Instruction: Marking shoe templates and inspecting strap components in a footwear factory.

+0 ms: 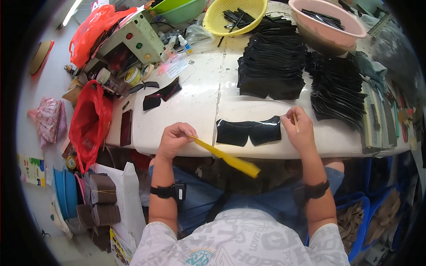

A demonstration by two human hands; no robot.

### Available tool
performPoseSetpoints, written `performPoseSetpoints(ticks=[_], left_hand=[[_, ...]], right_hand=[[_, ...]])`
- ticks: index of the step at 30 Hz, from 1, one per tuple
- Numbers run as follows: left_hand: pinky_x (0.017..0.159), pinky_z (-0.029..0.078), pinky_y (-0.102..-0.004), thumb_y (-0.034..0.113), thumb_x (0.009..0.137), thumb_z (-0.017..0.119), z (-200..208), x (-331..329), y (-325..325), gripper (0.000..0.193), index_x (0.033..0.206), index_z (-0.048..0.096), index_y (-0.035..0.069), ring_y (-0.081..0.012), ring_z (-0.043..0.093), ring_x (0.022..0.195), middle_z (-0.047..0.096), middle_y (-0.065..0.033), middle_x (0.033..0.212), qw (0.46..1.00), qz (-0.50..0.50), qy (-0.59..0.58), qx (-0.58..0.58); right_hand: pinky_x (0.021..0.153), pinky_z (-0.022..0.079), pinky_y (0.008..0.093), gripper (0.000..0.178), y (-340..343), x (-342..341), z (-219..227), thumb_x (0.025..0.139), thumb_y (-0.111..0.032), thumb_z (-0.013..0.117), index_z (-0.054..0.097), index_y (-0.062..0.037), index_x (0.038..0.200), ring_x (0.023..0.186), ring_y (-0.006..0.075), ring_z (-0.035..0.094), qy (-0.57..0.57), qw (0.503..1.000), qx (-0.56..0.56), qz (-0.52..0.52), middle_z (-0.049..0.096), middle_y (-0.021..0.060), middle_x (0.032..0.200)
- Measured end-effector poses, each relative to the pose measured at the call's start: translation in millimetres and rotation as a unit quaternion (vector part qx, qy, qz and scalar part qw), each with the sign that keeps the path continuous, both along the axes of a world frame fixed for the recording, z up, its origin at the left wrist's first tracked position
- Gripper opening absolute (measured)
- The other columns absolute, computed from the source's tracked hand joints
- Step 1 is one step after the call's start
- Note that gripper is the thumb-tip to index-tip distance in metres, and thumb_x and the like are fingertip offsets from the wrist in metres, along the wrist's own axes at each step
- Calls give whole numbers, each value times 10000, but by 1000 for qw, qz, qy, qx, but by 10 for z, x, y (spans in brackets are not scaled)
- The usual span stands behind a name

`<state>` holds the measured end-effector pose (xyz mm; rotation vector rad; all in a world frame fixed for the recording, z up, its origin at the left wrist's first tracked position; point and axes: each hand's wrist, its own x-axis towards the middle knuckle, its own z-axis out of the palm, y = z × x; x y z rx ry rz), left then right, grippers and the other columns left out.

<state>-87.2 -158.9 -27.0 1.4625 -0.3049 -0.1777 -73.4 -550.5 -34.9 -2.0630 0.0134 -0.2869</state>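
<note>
The left hand [174, 139] is closed on one end of a yellow strip [224, 156]; fingers and thumb pinch it at the top. The strip runs from that hand down and to the right, past the table edge, and ends over the lap.

The right hand [301, 129] is closed around a thin stick [295, 123], held upright between thumb and fingers. This hand rests on the white table [199, 97], at the right end of a black curved piece [249, 131].

The black piece lies flat on the table, between the two hands, just right of the left hand and touching or nearly touching the right hand; which cannot be told.

Beyond the right hand, farther up the table, stand two black stacks [271, 66] of similar pieces, fanned in rows. Above these sit a yellow basket [217, 15] and a pink bowl [350, 26], both holding dark strips.

Beyond the left hand, two loose black pieces [162, 95] lie on the table. Farther up is a control box [141, 37] with coloured buttons. Left of the left hand, a red bag [88, 122] hangs at the table side.
</note>
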Motion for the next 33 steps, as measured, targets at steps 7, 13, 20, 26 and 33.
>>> performPoseSetpoints(ticks=[7,13,20,26,33], left_hand=[[795,494,-293,-125,780,627,-160,115,171,186,826,631,55,-176,615,851,656,-90,876,999,-1,15,-42],[800,499,-288,-117,795,645,-178,90,192,171,837,632,49,-172,619,858,654,-83,878,999,-7,15,-52],[794,502,-284,-101,814,662,-167,64,203,155,845,635,48,-163,620,843,653,-72,874,999,12,16,-47],[800,502,-280,-90,818,665,-190,83,200,150,859,630,50,-157,618,838,653,-67,874,998,11,24,-53],[818,498,-279,-96,808,646,-169,52,175,167,868,613,56,-146,614,854,655,-60,901,999,34,19,-18]], right_hand=[[719,508,421,333,119,17,94,748,-96,765,515,-39,961,747,342,659,46,993,-101,45,641,126,762],[672,490,368,312,164,45,110,766,-14,739,475,-42,932,660,297,610,-27,995,-64,67,572,96,706],[591,479,300,209,-7,183,118,859,49,642,462,-29,929,582,159,580,-116,992,43,-33,547,79,663],[609,490,353,236,-180,380,63,833,23,678,474,-36,935,633,249,621,-145,979,-88,-110,575,114,756],[615,501,395,211,-43,367,99,852,-87,709,517,-34,918,684,375,603,-232,905,-312,-170,587,150,826]])
